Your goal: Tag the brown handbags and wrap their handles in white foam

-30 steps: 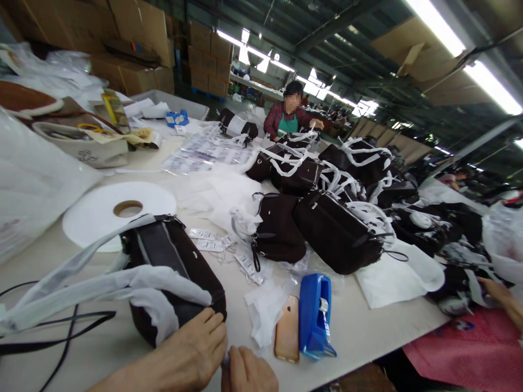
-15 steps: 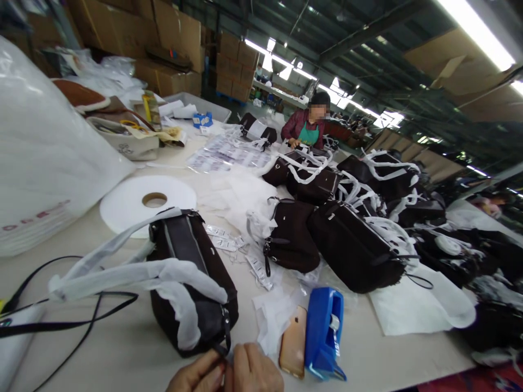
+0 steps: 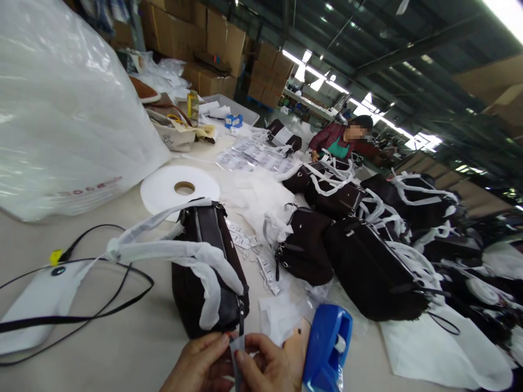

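A dark brown handbag lies in front of me, its handles wrapped in white padding. A short dark strap hangs from its near end. Thumb and finger of my left hand are closed at the left edge of a translucent whitish strip by the strap's lower end. From the other side my right hand pinches the same strip. Beside that hand stands a blue tape dispenser; a phone is partly covered by the hand.
A big white roll lies behind the handbag. More dark bags with wrapped handles are heaped at right. A large plastic sack fills the left. Black cords and a white device lie nearer. A co-worker is across the table.
My view has turned, so the scene sits farther right. My hands have drawn slightly apart, and the whitish strip between them now shows plainly. The handbag remains on the table.
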`<control>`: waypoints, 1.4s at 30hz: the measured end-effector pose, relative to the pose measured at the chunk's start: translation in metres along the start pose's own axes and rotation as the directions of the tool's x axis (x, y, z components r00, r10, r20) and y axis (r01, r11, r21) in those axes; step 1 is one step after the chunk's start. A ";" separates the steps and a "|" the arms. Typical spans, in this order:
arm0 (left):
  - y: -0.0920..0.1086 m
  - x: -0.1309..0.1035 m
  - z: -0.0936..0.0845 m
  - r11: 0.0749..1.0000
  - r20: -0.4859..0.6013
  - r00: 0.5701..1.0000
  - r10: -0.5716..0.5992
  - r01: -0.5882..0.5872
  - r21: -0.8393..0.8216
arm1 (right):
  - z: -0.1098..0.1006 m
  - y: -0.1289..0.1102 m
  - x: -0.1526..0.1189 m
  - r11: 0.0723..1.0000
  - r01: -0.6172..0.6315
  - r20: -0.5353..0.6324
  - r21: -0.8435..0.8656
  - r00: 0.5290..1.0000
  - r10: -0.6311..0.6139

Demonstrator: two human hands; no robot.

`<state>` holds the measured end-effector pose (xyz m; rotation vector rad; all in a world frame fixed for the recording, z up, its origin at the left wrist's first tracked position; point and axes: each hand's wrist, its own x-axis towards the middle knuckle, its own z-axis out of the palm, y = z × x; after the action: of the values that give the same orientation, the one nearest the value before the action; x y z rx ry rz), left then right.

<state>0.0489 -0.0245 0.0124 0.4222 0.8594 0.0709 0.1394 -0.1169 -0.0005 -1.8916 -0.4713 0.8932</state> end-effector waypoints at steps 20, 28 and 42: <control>-0.042 0.009 -0.003 0.952 -0.143 0.953 0.268 -0.240 0.188 | -0.016 -0.034 0.034 0.965 -0.195 0.261 0.175 0.954 0.145; -0.039 0.012 0.005 0.961 -0.295 0.916 0.274 -0.246 0.127 | -0.009 -0.043 0.047 0.932 -0.267 0.320 0.243 0.930 0.183; -0.024 0.002 0.031 0.916 -0.336 0.920 0.203 -0.299 -0.266 | -0.019 -0.030 0.046 0.926 -0.294 0.410 0.236 0.894 0.179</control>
<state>0.0704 -0.0561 0.0196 0.2224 1.0706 0.5204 0.1858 -0.0841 0.0139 -1.5229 -0.3139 1.4310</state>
